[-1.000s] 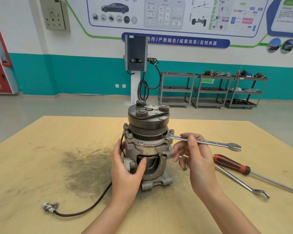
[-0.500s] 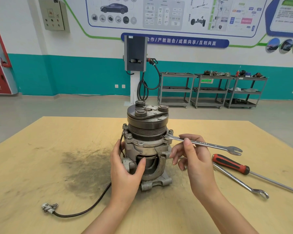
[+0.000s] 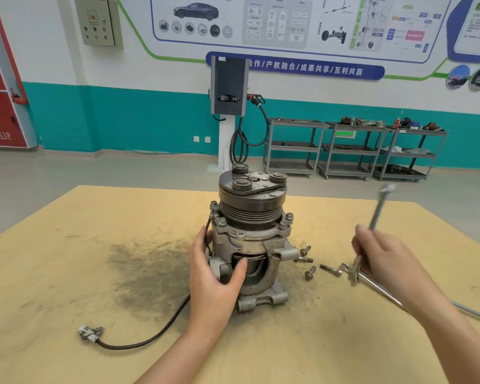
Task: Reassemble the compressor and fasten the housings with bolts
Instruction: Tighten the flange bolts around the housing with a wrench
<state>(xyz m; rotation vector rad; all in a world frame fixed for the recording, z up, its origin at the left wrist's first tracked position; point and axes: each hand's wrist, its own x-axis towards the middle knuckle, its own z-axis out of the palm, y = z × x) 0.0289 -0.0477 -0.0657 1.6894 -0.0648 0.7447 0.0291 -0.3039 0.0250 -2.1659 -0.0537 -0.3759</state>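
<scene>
A: What lies at the lower left of the frame?
B: A connector plug on the desk, with a black cable running right toward the compressor.

A: And the compressor itself?
B: It stands upright at the centre of the frame on the desk, pulley end up, beside a dark smudge. The left hand grips its lower housing, fingers curled round the left side and thumb laid across the front opening.

A: To the right of it?
B: Four loose bolts lie on the desk just beside the base. Further right, a second wrench lies flat.

A: The right hand?
B: The right hand, at right of centre, has its grip closed round a wrench, blurred, tilted with its upper end toward the upper right, well apart from the compressor.
</scene>
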